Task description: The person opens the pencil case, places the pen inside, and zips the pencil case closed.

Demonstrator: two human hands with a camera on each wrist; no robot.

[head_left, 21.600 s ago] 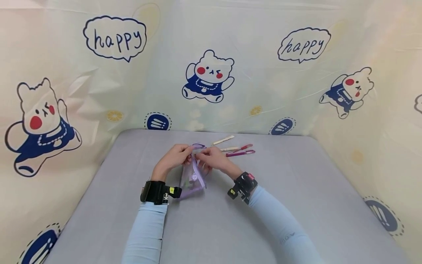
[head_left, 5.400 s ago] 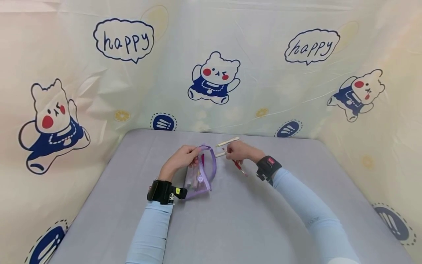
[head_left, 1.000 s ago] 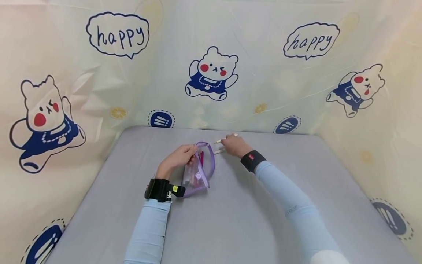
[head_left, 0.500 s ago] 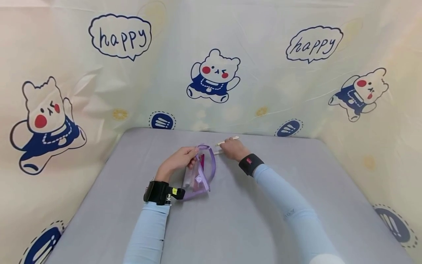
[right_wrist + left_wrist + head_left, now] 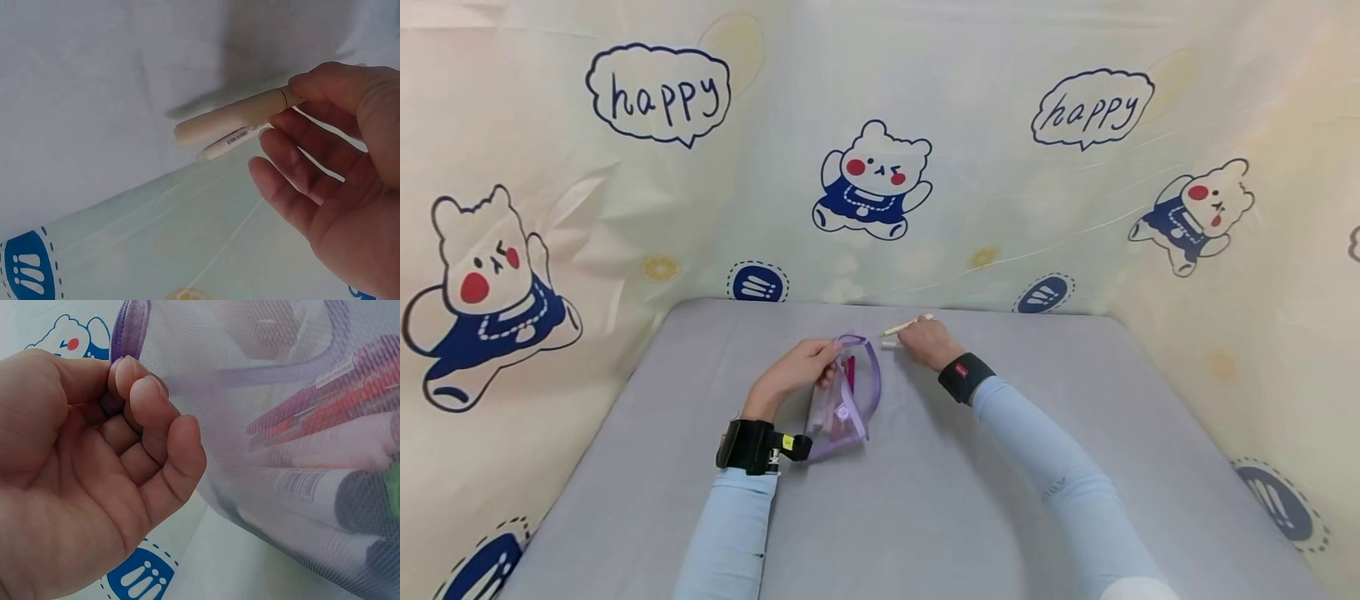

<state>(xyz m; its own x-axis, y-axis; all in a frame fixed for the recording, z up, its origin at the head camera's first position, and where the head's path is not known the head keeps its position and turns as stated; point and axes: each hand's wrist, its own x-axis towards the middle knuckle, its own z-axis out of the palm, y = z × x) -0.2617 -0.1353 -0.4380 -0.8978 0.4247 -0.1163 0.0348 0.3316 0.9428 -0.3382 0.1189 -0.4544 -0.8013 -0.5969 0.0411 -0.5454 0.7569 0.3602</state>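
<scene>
My left hand (image 5: 797, 367) pinches the top edge of a see-through mesh pencil case (image 5: 877, 379) with purple trim, its mouth gaping to the right. Through the mesh, the left wrist view shows a purple pen (image 5: 294, 412), a red pen (image 5: 356, 403) and thick white-bodied markers (image 5: 306, 490) inside. My right hand (image 5: 927, 343), to the right of the case, pinches the end of a cream-coloured capped pen (image 5: 228, 119) between thumb and fingers. The other fingers stay loosely bent below. A second pale pen (image 5: 234, 142), bearing a barcode, lies just beyond the held one.
A grey cloth-covered table (image 5: 1000, 500) lies under both hands. Behind and beside it hangs a pale printed curtain (image 5: 970, 192) with cartoon bears. Both wrists carry black straps (image 5: 966, 377).
Earlier, a red pen and a purple pen lay on the table; both are now in the case. My right hand has since moved to the pale pens and taken one. My left hand keeps its hold.
</scene>
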